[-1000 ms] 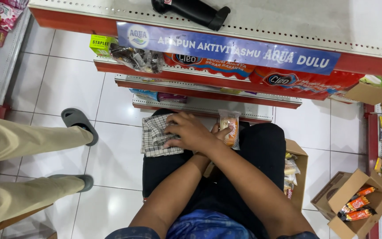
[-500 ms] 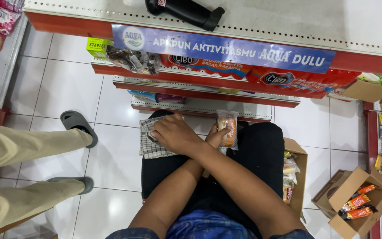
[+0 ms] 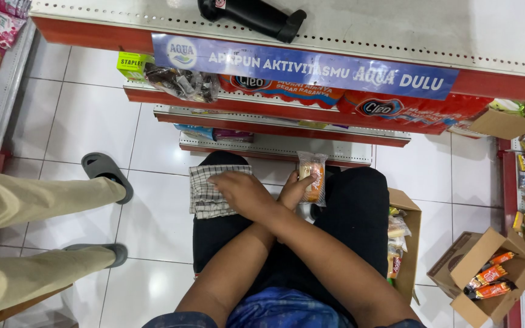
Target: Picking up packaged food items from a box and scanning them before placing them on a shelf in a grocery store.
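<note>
My arms are crossed over my lap. My right hand (image 3: 242, 193) reaches across to the left and lies flat on a black-and-white checked cloth (image 3: 205, 195) draped over my left knee. My left hand (image 3: 291, 192) passes under the right forearm and grips a clear snack packet (image 3: 312, 176) with orange-brown contents, held upright in front of the lowest shelf (image 3: 274, 146). I wear black trousers and a blue top.
Red-edged shop shelves (image 3: 287, 112) rise in front, with a black bottle (image 3: 251, 14) lying on the top one. Another person's legs in beige trousers and grey sandals (image 3: 106, 172) stand at the left. Open cardboard boxes of snack packs (image 3: 487, 273) sit at the right.
My right hand has slid left and slightly down onto the checked cloth. My left hand still holds the packet, now a little higher.
</note>
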